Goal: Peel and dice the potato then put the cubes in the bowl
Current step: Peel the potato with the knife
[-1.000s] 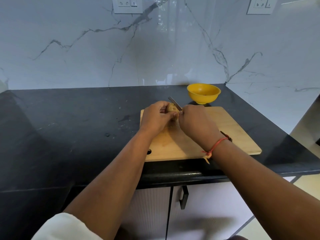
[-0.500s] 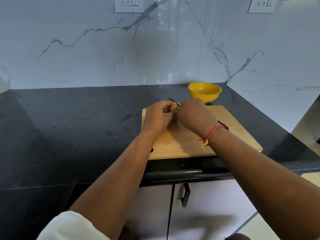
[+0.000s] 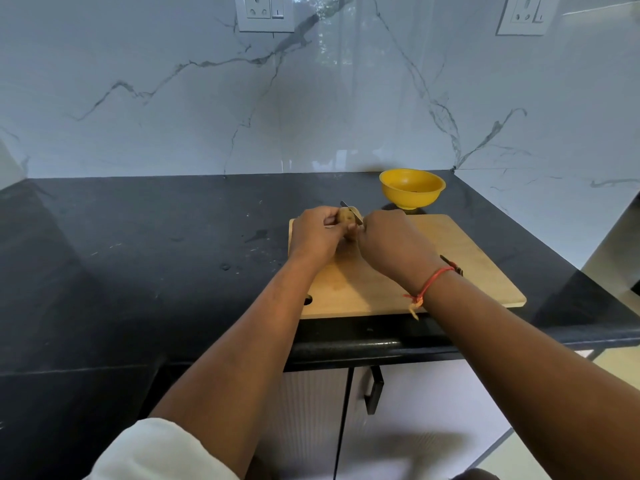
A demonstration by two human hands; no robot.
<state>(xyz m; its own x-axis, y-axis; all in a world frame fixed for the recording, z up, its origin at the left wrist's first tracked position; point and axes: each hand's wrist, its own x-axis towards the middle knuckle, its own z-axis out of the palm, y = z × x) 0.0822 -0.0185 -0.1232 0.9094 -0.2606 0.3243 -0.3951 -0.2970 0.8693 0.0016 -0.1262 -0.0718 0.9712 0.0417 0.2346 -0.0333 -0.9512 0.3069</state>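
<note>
A small brown potato [image 3: 346,217] sits in the curled fingers of my left hand [image 3: 317,233], held just above the far left part of the wooden cutting board [image 3: 478,271]. My right hand [image 3: 391,242] grips a knife [image 3: 351,212]; its thin blade lies across the potato's top and points away to the left. The knife's handle end shows behind my right wrist. Most of the potato is hidden by my fingers. A yellow bowl [image 3: 412,188] stands on the counter just beyond the board, on its right side.
The board lies on a black stone counter [image 3: 138,254] near its front edge. A marble wall runs along the back and the right side. Cabinet doors with a dark handle [image 3: 374,393] are below the counter.
Both hands have stayed together over the board's far left corner with only small shifts. The blade remains on the potato.
</note>
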